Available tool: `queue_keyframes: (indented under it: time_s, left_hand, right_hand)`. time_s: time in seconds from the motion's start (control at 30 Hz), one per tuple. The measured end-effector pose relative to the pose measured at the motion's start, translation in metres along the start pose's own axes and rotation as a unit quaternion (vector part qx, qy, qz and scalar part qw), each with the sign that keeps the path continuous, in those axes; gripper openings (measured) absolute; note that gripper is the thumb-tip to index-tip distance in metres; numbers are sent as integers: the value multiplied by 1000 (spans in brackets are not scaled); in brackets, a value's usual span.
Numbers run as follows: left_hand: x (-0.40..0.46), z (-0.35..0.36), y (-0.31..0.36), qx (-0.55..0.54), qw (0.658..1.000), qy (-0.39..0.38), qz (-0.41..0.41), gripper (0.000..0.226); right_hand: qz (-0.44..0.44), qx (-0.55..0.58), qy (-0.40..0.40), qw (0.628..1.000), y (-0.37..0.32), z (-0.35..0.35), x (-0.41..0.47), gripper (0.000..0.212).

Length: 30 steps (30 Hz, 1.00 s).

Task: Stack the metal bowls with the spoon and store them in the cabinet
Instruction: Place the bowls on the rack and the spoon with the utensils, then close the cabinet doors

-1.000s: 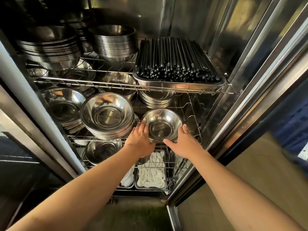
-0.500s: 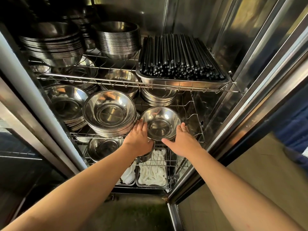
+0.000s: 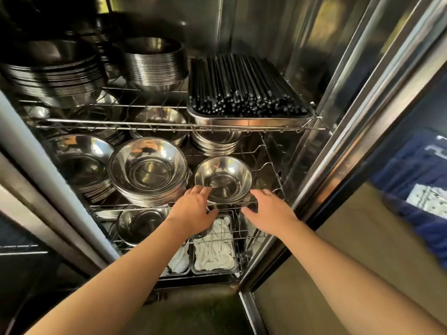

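Steel cabinet stocked with bowl stacks, small bowl set on middle shelf, left hand and right hand held open at its near rim, nothing gripped

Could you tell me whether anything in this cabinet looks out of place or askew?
Nothing stands out: the small bowl stack sits level on the middle wire shelf, between the left hand and right hand.
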<state>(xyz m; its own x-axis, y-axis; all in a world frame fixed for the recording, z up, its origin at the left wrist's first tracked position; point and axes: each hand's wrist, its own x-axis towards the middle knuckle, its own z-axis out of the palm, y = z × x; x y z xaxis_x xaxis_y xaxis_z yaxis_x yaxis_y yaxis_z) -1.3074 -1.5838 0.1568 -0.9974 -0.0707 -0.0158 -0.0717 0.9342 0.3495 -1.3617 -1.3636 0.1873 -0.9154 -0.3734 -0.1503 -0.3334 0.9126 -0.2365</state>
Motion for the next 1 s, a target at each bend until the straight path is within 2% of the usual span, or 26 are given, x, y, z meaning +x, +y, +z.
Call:
queue_keyframes:
  time_s: [0.27,0.43,0.57,0.83,1.0]
  left_hand:
    - [-30,-11,41,-34,993,-41,104,53]
    - [-53,-30,99,-47,982,-51,176,48]
    - [-81,-47,156,-67,969,-33,236,45]
    - [-164,-84,290,-117,922,87,359,47]
    - [-230,-104,384,-172,857,223,432,42]
  right_hand:
    - [59,20,37,997,10,-12,-88,41]
    - [80,46,72,993,24,-37,-149,32]
    - [85,71,130,985,40,-65,-207,29]
    - [55,31,307,950,80,-126,-356,32]
    - [-23,-3,427,904,108,-142,-464,33]
